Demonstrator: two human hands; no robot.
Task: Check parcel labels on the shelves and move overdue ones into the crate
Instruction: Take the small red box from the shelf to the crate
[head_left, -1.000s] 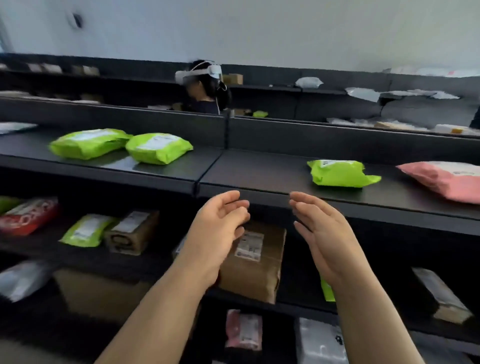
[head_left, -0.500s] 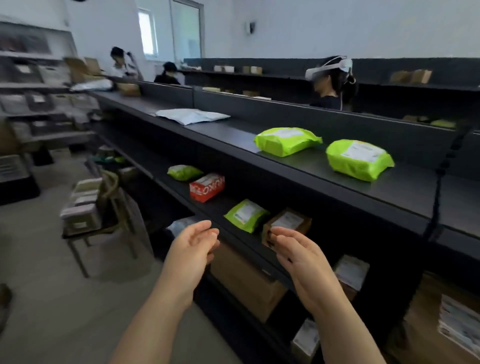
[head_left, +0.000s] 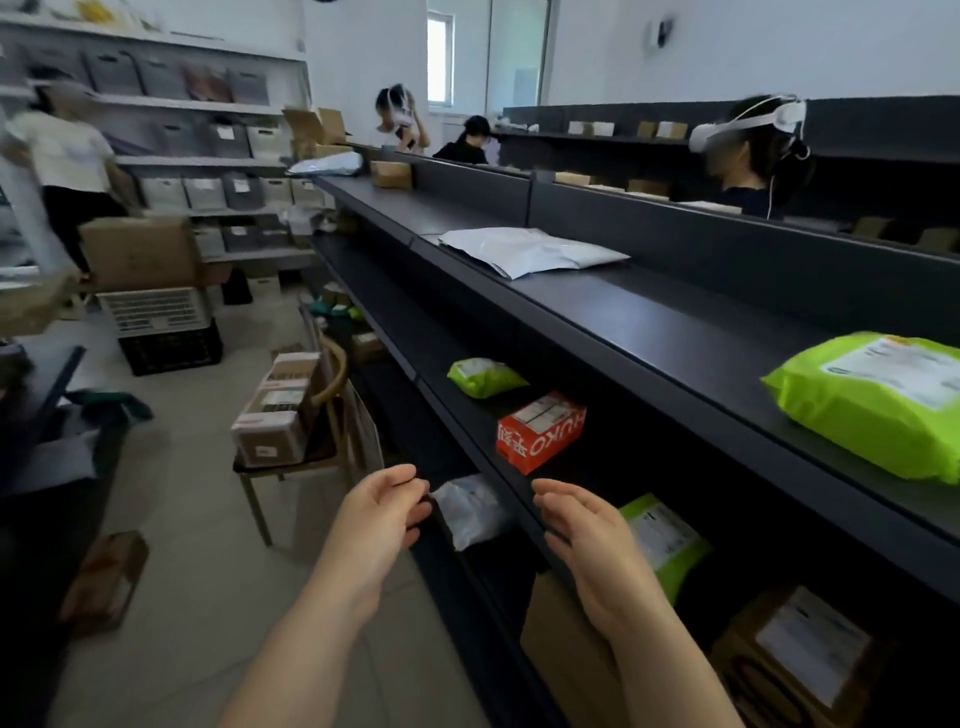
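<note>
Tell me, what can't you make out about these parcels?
Head view only.
Print on the red box label: too small and blurred to read a date.
The green parcel on the top shelf: cut off by the right edge.
The white bag: partly hidden by the middle shelf.
The brown box label: blurred.

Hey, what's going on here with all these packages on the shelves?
A person stands beside long black shelves of parcels, there to check labels. The left hand and right hand are raised near the middle shelf, both empty with relaxed fingers, touching nothing. Closest are a red box and, one shelf down, a white bag. A black crate sits on the floor further off.
</note>
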